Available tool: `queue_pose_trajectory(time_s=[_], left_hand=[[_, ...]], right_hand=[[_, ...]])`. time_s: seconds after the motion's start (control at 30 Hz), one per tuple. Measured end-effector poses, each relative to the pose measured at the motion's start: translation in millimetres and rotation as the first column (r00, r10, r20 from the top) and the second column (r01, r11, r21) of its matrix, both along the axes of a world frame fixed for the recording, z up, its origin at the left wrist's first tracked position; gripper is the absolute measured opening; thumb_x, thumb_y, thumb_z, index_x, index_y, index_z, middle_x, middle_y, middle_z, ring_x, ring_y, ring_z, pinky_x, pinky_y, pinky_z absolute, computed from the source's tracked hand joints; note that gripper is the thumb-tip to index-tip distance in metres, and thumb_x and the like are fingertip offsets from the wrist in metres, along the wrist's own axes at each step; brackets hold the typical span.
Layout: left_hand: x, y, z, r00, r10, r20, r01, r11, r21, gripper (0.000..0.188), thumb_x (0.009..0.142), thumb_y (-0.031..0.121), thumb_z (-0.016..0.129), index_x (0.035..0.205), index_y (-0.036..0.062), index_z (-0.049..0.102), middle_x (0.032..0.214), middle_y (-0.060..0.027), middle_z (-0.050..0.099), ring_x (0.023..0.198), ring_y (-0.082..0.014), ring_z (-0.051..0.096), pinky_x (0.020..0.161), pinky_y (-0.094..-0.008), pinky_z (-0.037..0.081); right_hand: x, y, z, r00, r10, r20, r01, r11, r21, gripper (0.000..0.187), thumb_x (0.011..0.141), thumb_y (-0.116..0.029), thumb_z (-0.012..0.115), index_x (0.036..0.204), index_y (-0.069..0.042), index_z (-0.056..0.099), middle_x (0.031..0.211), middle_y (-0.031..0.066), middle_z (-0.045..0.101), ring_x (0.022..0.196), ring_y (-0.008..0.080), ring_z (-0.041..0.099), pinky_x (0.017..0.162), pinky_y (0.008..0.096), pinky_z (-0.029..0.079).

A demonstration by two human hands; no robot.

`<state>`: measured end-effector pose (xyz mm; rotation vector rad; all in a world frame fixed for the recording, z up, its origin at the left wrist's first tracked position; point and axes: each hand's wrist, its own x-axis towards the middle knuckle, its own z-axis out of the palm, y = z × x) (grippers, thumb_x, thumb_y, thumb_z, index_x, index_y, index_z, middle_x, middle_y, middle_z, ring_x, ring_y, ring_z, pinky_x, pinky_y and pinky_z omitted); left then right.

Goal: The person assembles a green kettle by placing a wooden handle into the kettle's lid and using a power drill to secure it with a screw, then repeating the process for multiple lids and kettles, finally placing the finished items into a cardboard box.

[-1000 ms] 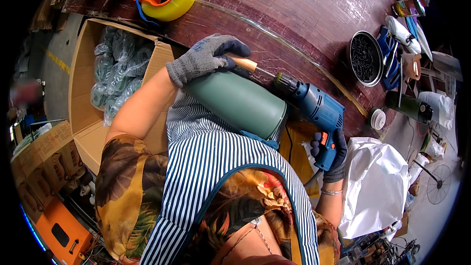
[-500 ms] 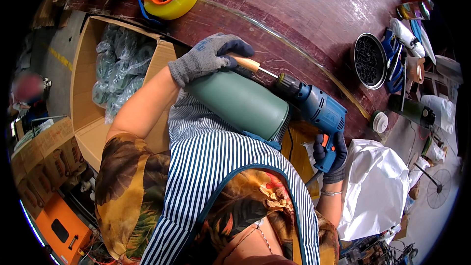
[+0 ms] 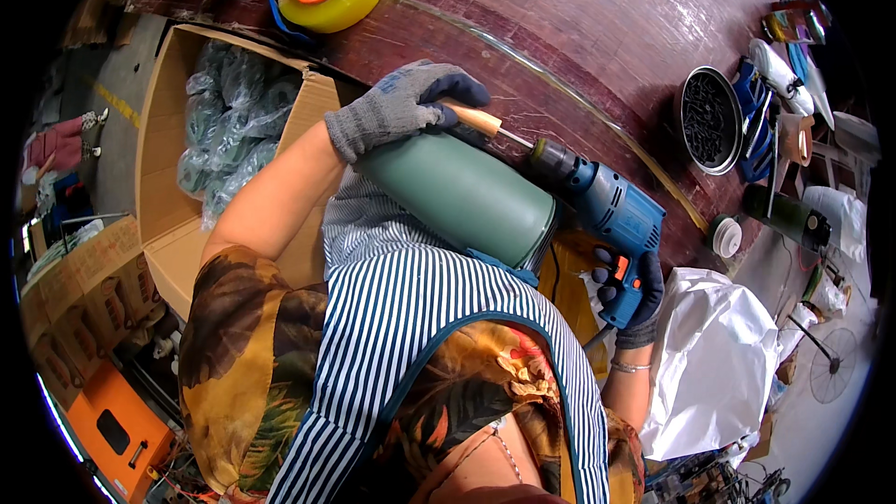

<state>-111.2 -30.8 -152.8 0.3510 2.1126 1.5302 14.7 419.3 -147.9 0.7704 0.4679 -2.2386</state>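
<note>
A smooth green cylinder (image 3: 457, 191) lies tilted across my lap against the striped apron. My left hand (image 3: 401, 105), in a grey glove with dark fingertips, rests over its far left end, its fingers curled about a light wooden handle (image 3: 478, 120). Part of that handle is hidden by the glove. In my right hand (image 3: 642, 294), gloved too, is the grip of a blue power drill (image 3: 616, 210) with an orange trigger. From the drill's black chuck a thin metal shaft (image 3: 515, 138) runs to the end of the wooden handle.
An open cardboard box (image 3: 159, 140) of plastic-wrapped green items stands at left. On the dark red table (image 3: 560, 28) are a yellow tape roll (image 3: 359, 0) with an orange piece and a round tin (image 3: 711, 121) of dark screws. A white bag (image 3: 709, 364) sits at right.
The drill, cylinder and both hands keep nearly the same places relative to one another. The whole view has shifted slightly. At far left, a person in the background shows differently.
</note>
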Motion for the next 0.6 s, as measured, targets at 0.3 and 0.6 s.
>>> queue_pose_trajectory(time_s=[0.3,0.6], left_hand=[[-4.4,-3.6,2.6,1.000,-0.022,0.022,0.021,0.999,0.027,0.045,0.084,0.003,0.062,0.129,0.0019,0.060,0.125,-0.0109,0.063,0.122,-0.0215,0.057,0.111,-0.0365,0.041],[-2.9,-8.3,-7.0,0.999,-0.023,-0.040,0.026,0.995,0.094,0.066,0.083,0.014,0.069,0.145,0.0034,0.049,0.140,-0.0149,0.056,0.130,-0.0251,0.053,0.114,-0.0386,0.037]], right_hand=[[8.2,7.1,-12.3,0.994,0.003,-0.105,0.020,0.976,0.216,0.054,0.104,-0.042,0.052,0.137,-0.001,0.044,0.104,0.0248,0.065,0.066,0.0225,0.063,0.053,0.0273,0.051],[4.3,-3.1,-2.5,0.986,0.069,-0.150,-0.020,0.950,0.311,0.058,0.102,-0.045,0.052,0.137,0.001,0.045,0.115,0.0287,0.066,0.067,0.0238,0.064,0.056,0.0288,0.055]])
